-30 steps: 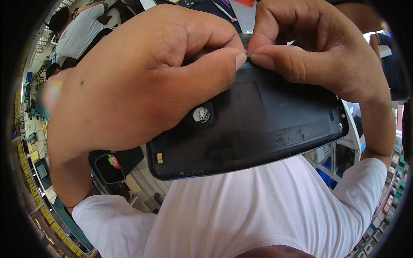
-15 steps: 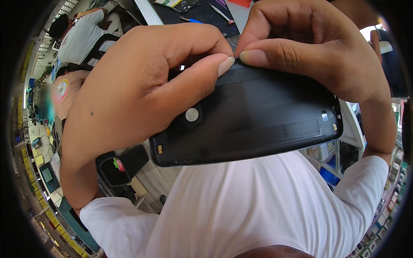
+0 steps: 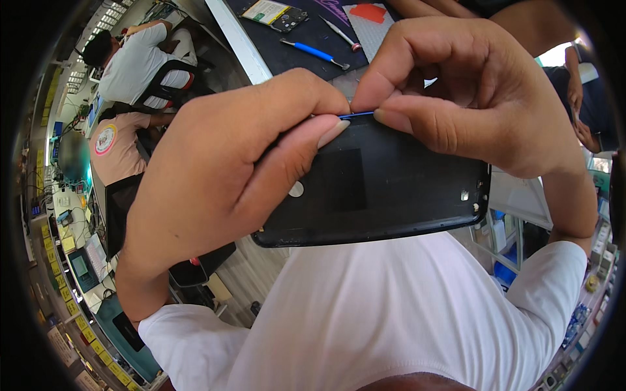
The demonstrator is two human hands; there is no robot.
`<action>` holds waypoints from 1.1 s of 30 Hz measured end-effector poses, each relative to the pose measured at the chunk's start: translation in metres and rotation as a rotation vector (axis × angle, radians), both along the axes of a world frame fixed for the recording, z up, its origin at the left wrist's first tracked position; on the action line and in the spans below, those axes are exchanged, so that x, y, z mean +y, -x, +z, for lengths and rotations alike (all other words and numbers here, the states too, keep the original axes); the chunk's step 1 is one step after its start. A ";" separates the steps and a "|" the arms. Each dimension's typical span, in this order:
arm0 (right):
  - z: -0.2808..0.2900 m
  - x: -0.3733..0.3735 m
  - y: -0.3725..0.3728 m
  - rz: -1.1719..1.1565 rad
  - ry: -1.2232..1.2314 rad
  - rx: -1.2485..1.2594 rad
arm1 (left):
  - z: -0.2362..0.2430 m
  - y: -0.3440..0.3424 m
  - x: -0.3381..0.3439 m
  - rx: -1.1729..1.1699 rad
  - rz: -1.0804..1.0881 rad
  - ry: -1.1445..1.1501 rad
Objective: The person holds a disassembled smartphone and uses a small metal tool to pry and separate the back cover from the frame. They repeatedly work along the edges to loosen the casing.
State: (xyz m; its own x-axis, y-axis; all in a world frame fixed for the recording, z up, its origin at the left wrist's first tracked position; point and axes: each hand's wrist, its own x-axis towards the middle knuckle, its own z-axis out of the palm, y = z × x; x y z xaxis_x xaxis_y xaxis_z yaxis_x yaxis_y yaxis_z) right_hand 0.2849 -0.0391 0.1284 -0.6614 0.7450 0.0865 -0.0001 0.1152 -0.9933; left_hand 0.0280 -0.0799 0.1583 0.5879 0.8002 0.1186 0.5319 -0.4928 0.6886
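Observation:
A black phone back cover [image 3: 404, 189] lies inner side up between my hands, its long near edge close to my shirt. A round hole near its left end is partly covered by my left hand [image 3: 222, 163]. That hand pinches the cover's far edge between thumb and index finger. Just to the right, my right hand [image 3: 463, 98] pinches the same edge with thumb and index finger. Between the two thumbs shows a thin blue strip [image 3: 357, 115] along the edge; whether it is part of the cover, I cannot tell.
Beyond my hands, a dark mat holds an opened phone [image 3: 275, 14], a blue double-ended tool [image 3: 315, 54] and a white screwdriver [image 3: 339, 32]. Two people sit at the left near a cluttered bench [image 3: 78, 228]. Another person's hands [image 3: 579, 111] show at far right.
The cover's far edge has shifted slightly nearer, and the blue strip now shows between my thumbs. My right thumb has slid a little right. More of the mat's tools is in view.

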 end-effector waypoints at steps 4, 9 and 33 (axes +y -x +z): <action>0.019 -0.006 0.003 0.032 -0.032 -0.061 | -0.001 -0.001 -0.004 0.063 0.008 -0.139; 0.017 -0.007 0.002 0.014 -0.010 -0.034 | -0.011 -0.001 -0.002 0.042 0.004 -0.211; 0.004 0.006 0.010 0.008 -0.035 -0.008 | -0.011 0.000 0.005 0.191 0.066 -0.327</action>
